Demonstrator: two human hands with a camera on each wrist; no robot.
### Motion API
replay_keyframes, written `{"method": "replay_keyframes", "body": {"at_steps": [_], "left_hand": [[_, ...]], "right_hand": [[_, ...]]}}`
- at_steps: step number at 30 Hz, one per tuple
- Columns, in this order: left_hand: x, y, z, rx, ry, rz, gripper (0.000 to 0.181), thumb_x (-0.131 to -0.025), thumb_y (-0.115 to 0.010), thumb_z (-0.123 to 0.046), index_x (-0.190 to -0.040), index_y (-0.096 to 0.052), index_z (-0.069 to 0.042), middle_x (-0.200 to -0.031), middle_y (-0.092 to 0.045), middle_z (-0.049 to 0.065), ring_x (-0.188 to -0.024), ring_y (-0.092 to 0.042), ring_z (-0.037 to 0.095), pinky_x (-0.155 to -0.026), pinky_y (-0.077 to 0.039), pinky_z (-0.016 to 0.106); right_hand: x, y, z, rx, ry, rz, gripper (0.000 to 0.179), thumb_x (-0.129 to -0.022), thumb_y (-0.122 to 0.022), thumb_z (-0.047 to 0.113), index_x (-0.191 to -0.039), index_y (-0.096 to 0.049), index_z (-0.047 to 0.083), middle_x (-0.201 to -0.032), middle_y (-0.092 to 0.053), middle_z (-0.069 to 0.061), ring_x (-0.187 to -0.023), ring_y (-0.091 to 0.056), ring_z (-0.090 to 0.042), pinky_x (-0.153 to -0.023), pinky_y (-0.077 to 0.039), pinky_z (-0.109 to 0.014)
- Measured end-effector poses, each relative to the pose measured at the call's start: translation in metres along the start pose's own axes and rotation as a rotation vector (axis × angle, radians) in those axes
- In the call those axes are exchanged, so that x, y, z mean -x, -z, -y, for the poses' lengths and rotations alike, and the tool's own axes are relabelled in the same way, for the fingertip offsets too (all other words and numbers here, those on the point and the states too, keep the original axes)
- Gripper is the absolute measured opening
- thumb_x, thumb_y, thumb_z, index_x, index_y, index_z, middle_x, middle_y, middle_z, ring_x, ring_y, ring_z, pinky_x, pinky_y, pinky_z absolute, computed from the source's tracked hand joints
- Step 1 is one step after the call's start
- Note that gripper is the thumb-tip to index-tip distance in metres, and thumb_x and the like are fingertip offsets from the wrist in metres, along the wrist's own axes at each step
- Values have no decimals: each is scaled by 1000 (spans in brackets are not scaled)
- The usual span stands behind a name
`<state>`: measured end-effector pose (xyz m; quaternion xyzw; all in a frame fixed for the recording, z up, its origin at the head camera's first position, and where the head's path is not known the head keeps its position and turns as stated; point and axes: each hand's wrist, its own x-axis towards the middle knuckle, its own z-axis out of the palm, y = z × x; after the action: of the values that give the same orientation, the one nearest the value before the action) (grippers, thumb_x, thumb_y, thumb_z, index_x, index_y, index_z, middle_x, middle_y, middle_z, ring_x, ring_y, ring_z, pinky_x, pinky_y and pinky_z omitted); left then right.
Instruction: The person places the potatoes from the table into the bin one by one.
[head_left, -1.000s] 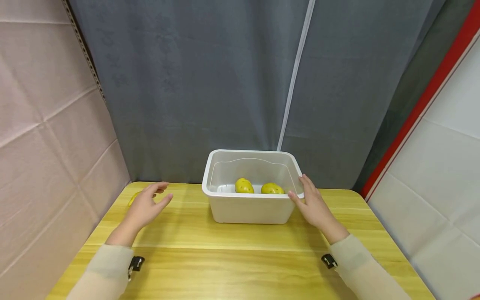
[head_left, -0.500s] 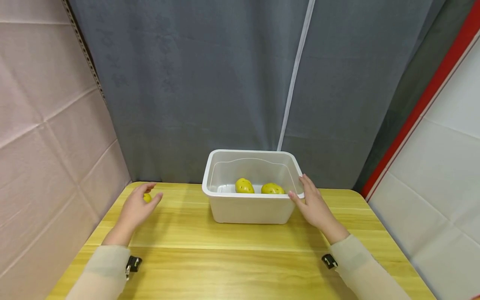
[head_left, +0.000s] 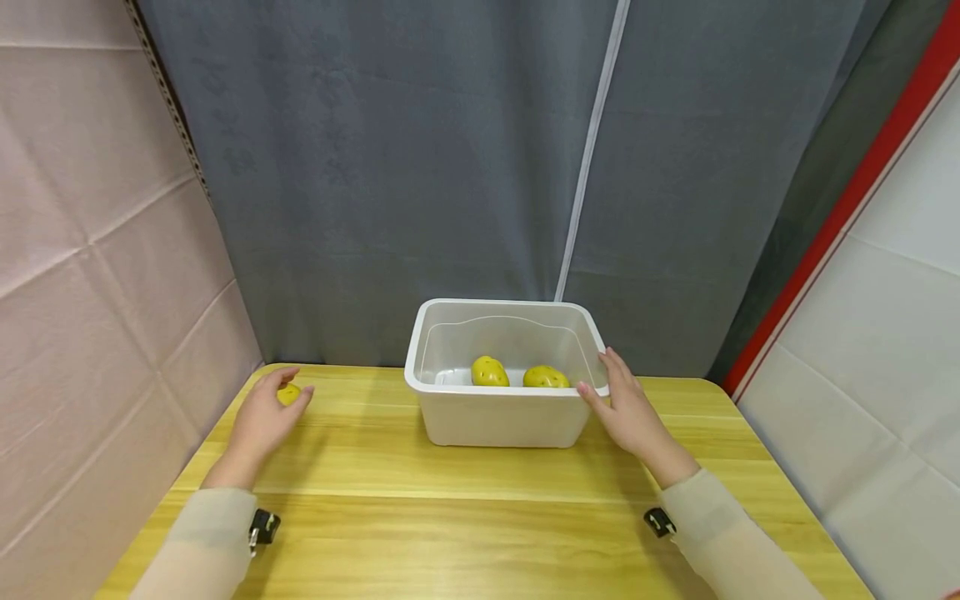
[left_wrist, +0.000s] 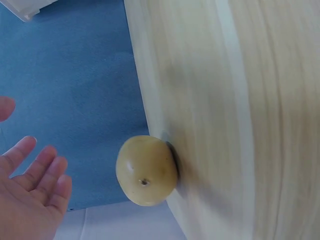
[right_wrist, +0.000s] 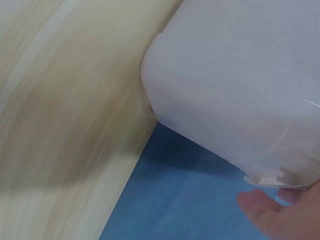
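Note:
In the head view my left hand (head_left: 258, 421) is at the table's far left, fingers and thumb spread around a yellow potato (head_left: 288, 394). The left wrist view shows this potato (left_wrist: 147, 170) resting on the table, smooth with one dark dimple; a gap separates it from my left hand (left_wrist: 32, 185). My right hand (head_left: 630, 412) rests at the right front corner of a white plastic bin (head_left: 498, 417), thumb and fingers touching its rim. Inside the bin lie two more yellow potatoes, one left (head_left: 490, 372) and one right (head_left: 545, 377). In the right wrist view the fingertips (right_wrist: 257, 202) sit beside the rim.
The bin stands near the back of a light wooden table (head_left: 420, 533). A grey-blue curtain (head_left: 420, 167) hangs right behind the table's back edge. Pale cloth (head_left: 112, 275) walls the left side, and a white panel (head_left: 885, 333) with red edging the right.
My left hand has moved left and slightly towards me, bringing the potato between its thumb and fingers in the head view. My right hand and the bin have stayed put.

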<state>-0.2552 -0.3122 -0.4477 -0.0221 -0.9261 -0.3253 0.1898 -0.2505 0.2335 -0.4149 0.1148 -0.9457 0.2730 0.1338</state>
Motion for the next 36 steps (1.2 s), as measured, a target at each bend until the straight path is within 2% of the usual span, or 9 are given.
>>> {"method": "replay_keyframes", "body": {"at_steps": [14,22,27,36], "left_hand": [[-4,-1,15,-16,69,-13,61,-102,-55,-37,-142,-46,8,-138,-46,35,-125,-44,53,-99,-37,66],[-7,-1,24,-31,86,-34,58,-100,-57,-34,-140,-49,8,-139,-47,36,-127,-41,56,-102,-34,67],[-10,-2,33,-36,109,-19,60,-100,-57,-35,-140,-48,8,-140,-45,37,-128,-39,57,-104,-33,67],[-15,-4,44,-32,138,44,64,-101,-56,-36,-142,-43,11,-142,-40,40,-128,-38,57,-104,-32,68]], "right_hand": [[-1,0,-1,-5,-3,4,83,-103,-45,55,-156,-22,-4,-164,-12,-24,-146,-19,-50,-112,-22,-69],[0,0,-1,-4,4,-7,81,-103,-45,54,-155,-23,-4,-163,-13,-25,-145,-19,-50,-112,-22,-69],[0,0,-1,-1,0,-1,81,-103,-44,54,-155,-22,-4,-164,-12,-24,-145,-19,-50,-112,-22,-69],[0,0,0,-8,-1,7,82,-103,-45,55,-156,-22,-4,-164,-12,-24,-146,-19,-49,-112,-21,-69]]}}
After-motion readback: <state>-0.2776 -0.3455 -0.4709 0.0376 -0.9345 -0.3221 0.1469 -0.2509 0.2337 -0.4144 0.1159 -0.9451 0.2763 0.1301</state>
